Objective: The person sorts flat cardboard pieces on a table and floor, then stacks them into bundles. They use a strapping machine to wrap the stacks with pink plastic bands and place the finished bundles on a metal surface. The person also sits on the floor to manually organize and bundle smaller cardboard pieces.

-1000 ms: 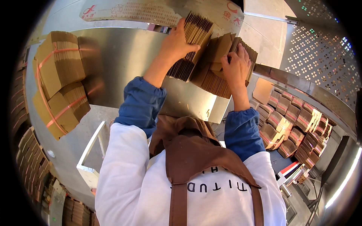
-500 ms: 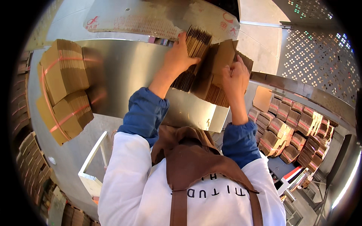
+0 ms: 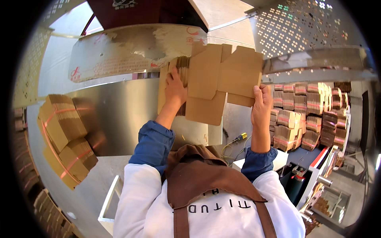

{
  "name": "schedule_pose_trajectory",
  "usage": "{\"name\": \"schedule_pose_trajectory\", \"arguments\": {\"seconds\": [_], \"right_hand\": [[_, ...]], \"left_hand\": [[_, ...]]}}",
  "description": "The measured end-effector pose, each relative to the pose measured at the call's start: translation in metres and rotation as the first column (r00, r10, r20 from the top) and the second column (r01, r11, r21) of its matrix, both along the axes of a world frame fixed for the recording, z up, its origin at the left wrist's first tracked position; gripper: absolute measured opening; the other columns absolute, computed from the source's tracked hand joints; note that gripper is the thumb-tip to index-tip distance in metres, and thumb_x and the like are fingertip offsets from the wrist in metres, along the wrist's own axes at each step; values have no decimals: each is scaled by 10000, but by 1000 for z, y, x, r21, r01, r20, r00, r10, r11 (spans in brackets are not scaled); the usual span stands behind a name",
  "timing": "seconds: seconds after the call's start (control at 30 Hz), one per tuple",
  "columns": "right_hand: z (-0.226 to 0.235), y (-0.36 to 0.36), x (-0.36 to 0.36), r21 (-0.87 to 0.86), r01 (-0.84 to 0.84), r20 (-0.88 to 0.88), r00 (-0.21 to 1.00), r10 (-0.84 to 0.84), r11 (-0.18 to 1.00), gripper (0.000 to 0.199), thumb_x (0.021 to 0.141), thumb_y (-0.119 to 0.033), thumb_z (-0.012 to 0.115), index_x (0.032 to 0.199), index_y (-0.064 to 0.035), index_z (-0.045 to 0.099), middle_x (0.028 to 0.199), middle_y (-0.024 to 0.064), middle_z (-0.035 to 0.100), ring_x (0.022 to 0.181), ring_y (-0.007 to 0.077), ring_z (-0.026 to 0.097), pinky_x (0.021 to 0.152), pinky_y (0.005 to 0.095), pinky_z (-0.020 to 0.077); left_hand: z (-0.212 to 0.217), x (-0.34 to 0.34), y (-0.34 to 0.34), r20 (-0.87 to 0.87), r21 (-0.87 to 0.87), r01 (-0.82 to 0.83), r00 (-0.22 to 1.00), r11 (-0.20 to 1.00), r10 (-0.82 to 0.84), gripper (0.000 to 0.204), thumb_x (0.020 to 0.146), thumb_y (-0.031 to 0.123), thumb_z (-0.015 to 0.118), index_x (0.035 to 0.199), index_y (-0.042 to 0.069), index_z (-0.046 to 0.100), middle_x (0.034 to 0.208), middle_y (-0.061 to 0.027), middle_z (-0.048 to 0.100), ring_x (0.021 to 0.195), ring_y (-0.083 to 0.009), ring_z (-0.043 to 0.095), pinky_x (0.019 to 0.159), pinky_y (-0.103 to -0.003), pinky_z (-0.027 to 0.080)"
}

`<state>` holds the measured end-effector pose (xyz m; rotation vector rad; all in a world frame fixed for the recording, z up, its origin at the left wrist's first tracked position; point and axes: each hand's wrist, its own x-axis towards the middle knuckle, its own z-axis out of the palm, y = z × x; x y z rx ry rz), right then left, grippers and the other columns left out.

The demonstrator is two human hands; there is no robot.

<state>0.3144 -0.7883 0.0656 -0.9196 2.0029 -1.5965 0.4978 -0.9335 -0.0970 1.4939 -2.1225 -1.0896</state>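
A brown die-cut cardboard box blank [image 3: 206, 73] is spread out flat in front of me, its flaps and slots visible. My right hand [image 3: 262, 104] pinches its lower right corner between thumb and fingers. Left of it, a stack of cardboard blanks [image 3: 183, 63] stands on edge on the steel table. My left hand [image 3: 175, 92] grips that stack, fingers pressed against its edges; the spread blank hides part of the stack's right side.
Strapped bundles of cardboard [image 3: 63, 131] stand at the table's [image 3: 123, 115] left end. Many more bundles [image 3: 293, 115] are piled at the right. A printed metal panel [image 3: 131, 51] and a perforated guard [image 3: 301, 31] border the far side. A yellow-ended cable [image 3: 240, 137] lies below.
My right hand has drawn a blank rightward from the stacked cardboard, and it now lies spread out. My left hand has shifted slightly left and lower on the stack. The view has turned.
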Motion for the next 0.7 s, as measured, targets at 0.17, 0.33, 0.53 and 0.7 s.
{"name": "schedule_pose_trajectory", "arguments": {"seconds": [0.17, 0.33, 0.53, 0.7], "right_hand": [[3, 15, -2, -46, -4, 334, 942, 20, 999, 223, 977, -201, 530, 1047, 5, 580, 921, 10, 610, 857, 69, 541, 787, 215, 426], [-3, 17, -8, -74, -34, 453, 889, 64, 997, 232, 977, -211, 532, 1052, 3, 582, 930, 15, 611, 860, 77, 550, 777, 226, 439], [-17, 25, -18, -59, -43, 585, 808, 69, 997, 232, 974, -206, 534, 1056, 5, 587, 930, 13, 608, 875, 78, 545, 786, 235, 438], [-27, 22, -21, -61, -60, 643, 761, 86, 996, 232, 971, -202, 540, 1063, 4, 597, 934, -1, 606, 873, 81, 538, 801, 226, 420]], "left_hand": [[-29, 23, -30, -278, 10, 156, 949, 988, -147, 884, 850, 437, 633, 1460, -18, 183, 1423, -318, 326, 1297, -474, 344, 1058, -479, 341], [-44, 45, -52, -314, -49, 270, 910, 962, -272, 808, 862, 381, 636, 1431, -40, 248, 1412, -276, 382, 1331, -406, 342, 1078, -433, 323], [-20, 37, -39, -197, -325, 323, 896, 889, -397, 716, 863, 249, 667, 1409, -31, 298, 1332, -206, 494, 1256, -342, 456, 1070, -396, 338], [-33, 54, -40, -186, -227, 206, 950, 952, -250, 720, 900, 362, 624, 1419, -21, 304, 1343, -217, 487, 1234, -356, 480, 1039, -434, 379]]}}
